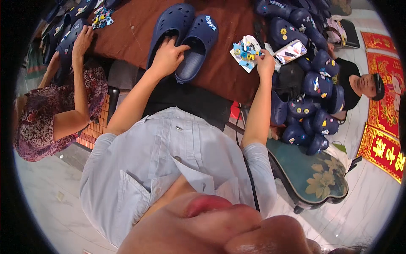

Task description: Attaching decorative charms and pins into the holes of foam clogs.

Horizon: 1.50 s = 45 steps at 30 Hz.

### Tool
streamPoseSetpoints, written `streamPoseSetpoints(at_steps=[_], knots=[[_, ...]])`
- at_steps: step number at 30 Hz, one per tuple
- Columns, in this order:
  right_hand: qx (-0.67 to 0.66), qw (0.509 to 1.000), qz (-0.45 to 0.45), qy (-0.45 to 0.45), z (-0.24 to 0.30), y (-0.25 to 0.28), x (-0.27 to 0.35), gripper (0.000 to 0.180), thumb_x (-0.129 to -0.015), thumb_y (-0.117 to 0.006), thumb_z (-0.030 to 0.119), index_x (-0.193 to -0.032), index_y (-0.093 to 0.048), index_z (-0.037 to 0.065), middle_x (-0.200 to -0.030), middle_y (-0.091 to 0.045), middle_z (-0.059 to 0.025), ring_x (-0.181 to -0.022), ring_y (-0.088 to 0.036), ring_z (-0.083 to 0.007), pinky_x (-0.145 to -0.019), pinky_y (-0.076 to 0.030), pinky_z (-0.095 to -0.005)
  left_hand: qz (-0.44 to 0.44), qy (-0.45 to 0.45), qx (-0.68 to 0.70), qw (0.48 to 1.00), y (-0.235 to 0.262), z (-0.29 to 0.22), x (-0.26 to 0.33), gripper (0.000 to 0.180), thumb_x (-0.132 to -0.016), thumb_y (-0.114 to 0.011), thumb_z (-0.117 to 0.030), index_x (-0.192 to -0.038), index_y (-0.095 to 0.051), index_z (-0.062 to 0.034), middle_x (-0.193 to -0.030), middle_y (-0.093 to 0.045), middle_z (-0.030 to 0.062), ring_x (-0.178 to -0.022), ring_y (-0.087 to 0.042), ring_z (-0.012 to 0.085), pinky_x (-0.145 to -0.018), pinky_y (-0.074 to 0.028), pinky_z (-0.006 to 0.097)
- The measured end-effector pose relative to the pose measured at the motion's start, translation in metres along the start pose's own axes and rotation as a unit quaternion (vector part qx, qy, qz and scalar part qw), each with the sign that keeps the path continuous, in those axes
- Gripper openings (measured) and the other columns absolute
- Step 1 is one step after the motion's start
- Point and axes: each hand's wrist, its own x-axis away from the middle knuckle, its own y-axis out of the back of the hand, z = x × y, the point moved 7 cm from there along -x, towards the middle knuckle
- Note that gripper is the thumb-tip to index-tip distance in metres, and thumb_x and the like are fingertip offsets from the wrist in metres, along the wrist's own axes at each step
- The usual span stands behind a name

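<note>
Two navy clogs stand side by side on the brown cloth, toes away from me. My left hand (170,57) has its fingers inside the left clog (174,19), with the thumb over the side toward the right clog (203,40). On the right clog's strap sits a small blue-and-white charm (209,23). My right hand (265,64) pinches at the edge of a pile of blue, yellow and white shoe charms (246,51) on a white sheet. Which charm lies between its fingertips is too small to tell.
A phone (291,51) lies beside the charms. Decorated navy clogs (317,84) are heaped at the right, above a green flowered stool (308,173). At the left, another person's hand (83,40) holds a clog near more charms (102,17). Another person (359,84) is at the far right.
</note>
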Motion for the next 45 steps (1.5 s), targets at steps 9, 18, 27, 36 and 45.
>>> streamPoseSetpoints(at_steps=[9,18,27,36,45], knots=[[-0.062,0.989,-0.132,0.029,0.017,0.010,0.015,0.010,-0.079,-0.068,0.002,-0.089,-0.064,0.003,-0.082,-0.063,-0.0134,-0.076,-0.062,-0.0289,-0.069,-0.049,-0.0387,0.042,0.023,0.041,0.998,0.008,-0.004,-0.001,0.036,-0.082,-0.064,-0.013,-0.117,-0.068,-0.0206,-0.130,-0.049,0.0356,-0.122,-0.047,0.0520,-0.101,-0.044,0.050],[-0.491,0.870,0.011,0.042,0.117,-0.024,0.038,0.008,-0.086,-0.066,-0.003,-0.094,-0.064,-0.003,-0.089,-0.067,-0.0055,-0.080,-0.065,-0.0119,-0.070,-0.053,-0.0238,0.045,0.019,0.032,0.998,0.007,-0.003,-0.002,0.037,-0.081,-0.065,-0.013,-0.117,-0.068,-0.0220,-0.130,-0.049,0.0361,-0.122,-0.047,0.0520,-0.101,-0.044,0.049],[-0.401,0.894,-0.072,0.185,0.155,-0.045,0.046,0.004,-0.087,-0.066,-0.005,-0.090,-0.066,-0.002,-0.102,-0.071,-0.0120,-0.091,-0.066,-0.0163,-0.082,-0.054,-0.0293,0.043,0.024,0.054,0.997,0.006,-0.004,-0.001,0.038,-0.081,-0.065,-0.014,-0.118,-0.068,-0.0223,-0.125,-0.052,0.0357,-0.121,-0.048,0.0523,-0.101,-0.044,0.049],[-0.208,0.912,-0.143,0.324,0.171,-0.035,0.064,0.015,-0.077,-0.066,-0.007,-0.091,-0.067,-0.001,-0.103,-0.071,-0.0129,-0.095,-0.064,-0.0308,-0.084,-0.051,-0.0383,0.019,0.000,0.024,1.000,0.009,-0.007,-0.002,0.033,-0.078,-0.068,-0.014,-0.110,-0.072,-0.0201,-0.128,-0.052,0.0274,-0.113,-0.053,0.0428,-0.092,-0.049,0.045],[-0.140,0.906,-0.111,0.383,0.177,-0.038,0.073,0.035,-0.072,-0.061,-0.007,-0.106,-0.060,0.000,-0.116,-0.066,-0.0150,-0.100,-0.063,-0.0334,-0.081,-0.049,-0.0419,0.026,-0.028,0.028,0.999,0.004,-0.005,-0.002,0.038,-0.076,-0.068,-0.013,-0.113,-0.070,-0.0206,-0.133,-0.049,0.0279,-0.116,-0.051,0.0450,-0.096,-0.047,0.047]])
